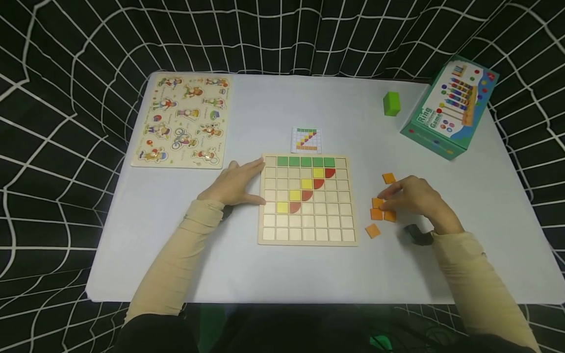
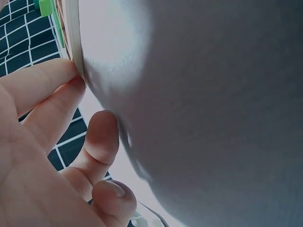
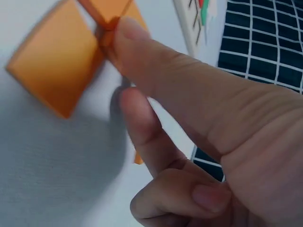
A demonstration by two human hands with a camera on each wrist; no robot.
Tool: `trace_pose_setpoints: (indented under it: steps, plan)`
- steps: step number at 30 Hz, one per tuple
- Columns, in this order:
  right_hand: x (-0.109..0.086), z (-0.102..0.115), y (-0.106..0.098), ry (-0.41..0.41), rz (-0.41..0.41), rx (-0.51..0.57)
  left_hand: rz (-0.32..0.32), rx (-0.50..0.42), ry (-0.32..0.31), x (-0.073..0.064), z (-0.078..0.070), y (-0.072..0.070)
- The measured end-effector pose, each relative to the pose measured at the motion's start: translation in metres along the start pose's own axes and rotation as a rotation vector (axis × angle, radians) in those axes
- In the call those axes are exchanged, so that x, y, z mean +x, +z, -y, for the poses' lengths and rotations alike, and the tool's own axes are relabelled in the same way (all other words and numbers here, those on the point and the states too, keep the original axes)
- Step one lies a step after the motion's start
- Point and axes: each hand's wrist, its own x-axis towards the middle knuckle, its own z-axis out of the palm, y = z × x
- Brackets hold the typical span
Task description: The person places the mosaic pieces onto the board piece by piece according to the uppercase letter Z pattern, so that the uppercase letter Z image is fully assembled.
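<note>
My left hand rests at the left edge of a wooden grid board, fingers extended and touching the rim; the left wrist view shows the fingertips at that edge. Green squares line the board's top row. Yellow squares and red quarter-circles run in a diagonal below. To the right of the board, my right hand pinches an orange square tile between thumb and finger. Other orange tiles lie around it, one large in the right wrist view.
A small pattern card lies just beyond the board. A picture peg puzzle is at the back left. A green block stands near a ring game box at the back right. Black netted cloth surrounds the white table.
</note>
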Motion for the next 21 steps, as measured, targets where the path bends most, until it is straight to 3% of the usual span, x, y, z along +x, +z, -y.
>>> trace_pose_setpoints:
  steps: [13, 21]
  plan:
    - [0.001, -0.001, 0.005, -0.020, -0.033, -0.003, -0.005, -0.005, 0.000, 0.000, 0.002, 0.001]
    - [-0.001, 0.010, -0.001, -0.122, -0.070, 0.030, -0.004, -0.021, 0.001, 0.001, 0.002, 0.002]
